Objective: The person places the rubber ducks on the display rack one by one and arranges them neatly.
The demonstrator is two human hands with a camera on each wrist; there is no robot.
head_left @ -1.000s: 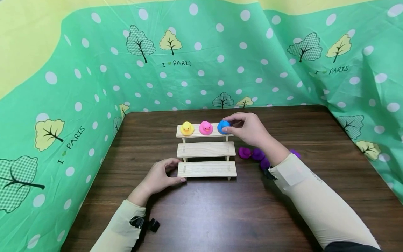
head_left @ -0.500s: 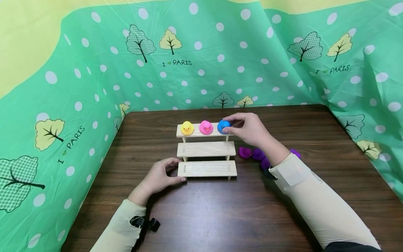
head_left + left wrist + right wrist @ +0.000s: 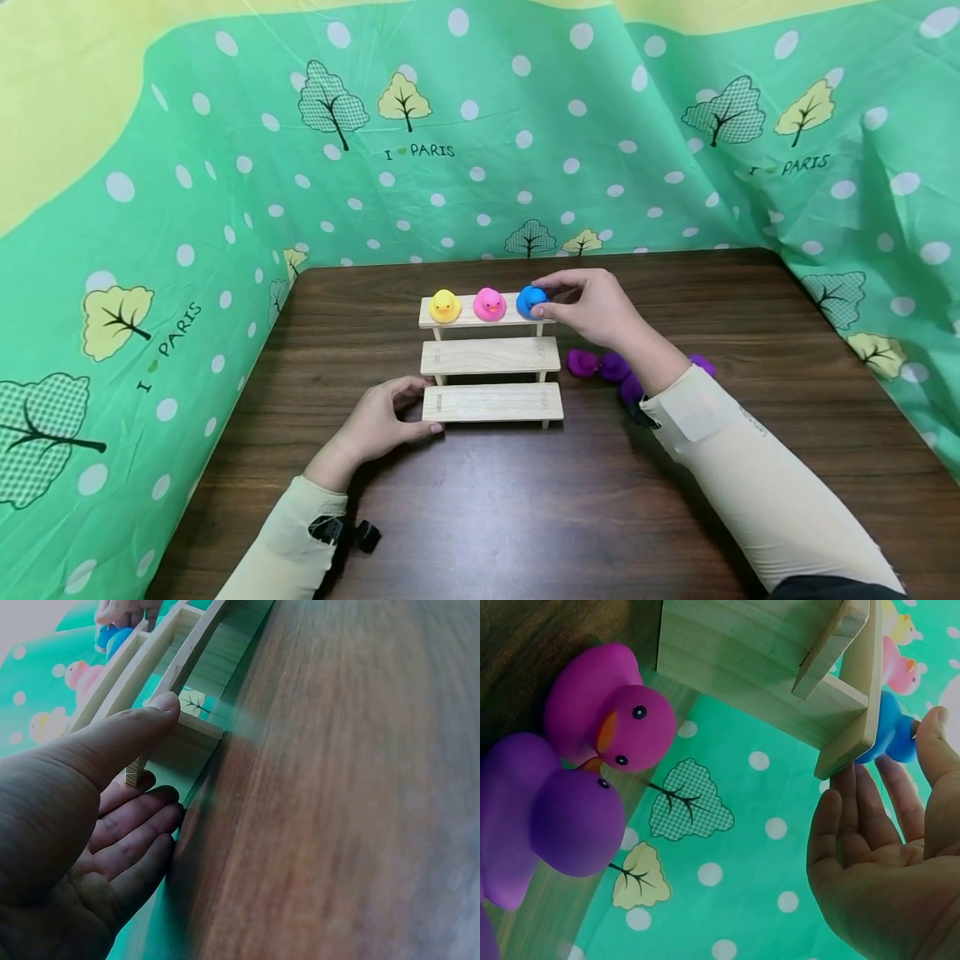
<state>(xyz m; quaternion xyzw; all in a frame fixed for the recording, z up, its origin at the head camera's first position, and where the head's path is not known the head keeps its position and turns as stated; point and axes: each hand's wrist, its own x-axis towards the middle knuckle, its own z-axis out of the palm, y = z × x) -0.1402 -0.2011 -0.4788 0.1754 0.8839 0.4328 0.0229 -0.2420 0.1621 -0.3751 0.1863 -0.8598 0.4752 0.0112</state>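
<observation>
A small wooden three-step rack [image 3: 491,357] stands on the table. On its top step sit a yellow rubber duck [image 3: 445,307], a pink rubber duck [image 3: 490,305] and, at the right end, a blue rubber duck [image 3: 529,302]. My right hand [image 3: 592,307] pinches the blue duck between thumb and fingers, as the right wrist view also shows. At the left end of the bottom step, my left hand [image 3: 384,421] grips the rack, its thumb on the front edge and a fingertip behind. The two lower steps carry nothing.
Several purple and magenta ducks lie right of the rack, among them a magenta duck [image 3: 607,709] and a purple duck [image 3: 570,810]; my right forearm partly hides the group. A green dotted cloth [image 3: 480,133] surrounds the brown wooden table [image 3: 487,517].
</observation>
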